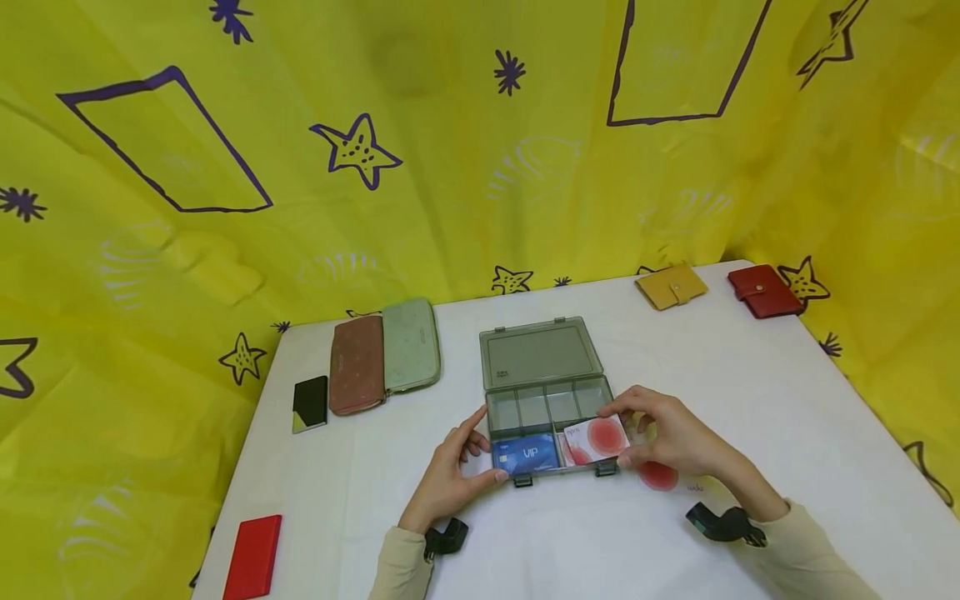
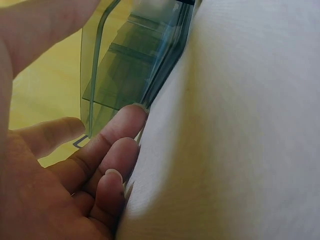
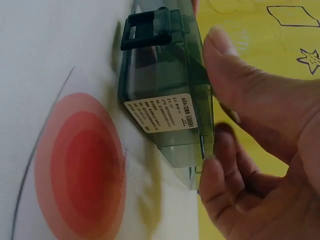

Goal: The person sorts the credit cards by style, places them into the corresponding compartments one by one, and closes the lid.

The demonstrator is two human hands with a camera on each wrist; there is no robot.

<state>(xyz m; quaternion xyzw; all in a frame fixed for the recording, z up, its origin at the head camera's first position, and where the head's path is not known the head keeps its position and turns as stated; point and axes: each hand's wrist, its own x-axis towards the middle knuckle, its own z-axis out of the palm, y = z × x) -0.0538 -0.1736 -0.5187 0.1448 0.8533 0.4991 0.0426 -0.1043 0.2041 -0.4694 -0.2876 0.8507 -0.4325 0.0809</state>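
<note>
A translucent grey-green compartment box [image 1: 532, 408] lies with its lid [image 1: 542, 353] folded back on the white tabletop. My left hand [image 1: 453, 471] holds the box's left end, thumb at the front corner and index finger along the side. In the left wrist view its other fingers [image 2: 120, 155] curl beside the box wall. A blue VIP card [image 1: 527, 453] lies in the front left compartment. Over the front right compartment, my right hand [image 1: 671, 433] pinches a white card with red circles [image 1: 597, 437] by its edges. Another pinkish card peeks out beneath it.
A white card with a red circle [image 1: 660, 476] lies under my right wrist. Brown [image 1: 357, 364] and green [image 1: 411, 344] wallets, a black card holder [image 1: 310, 403] and a red booklet [image 1: 253, 557] lie leftward. Yellow [image 1: 672, 287] and red [image 1: 765, 291] snap wallets lie at the back right.
</note>
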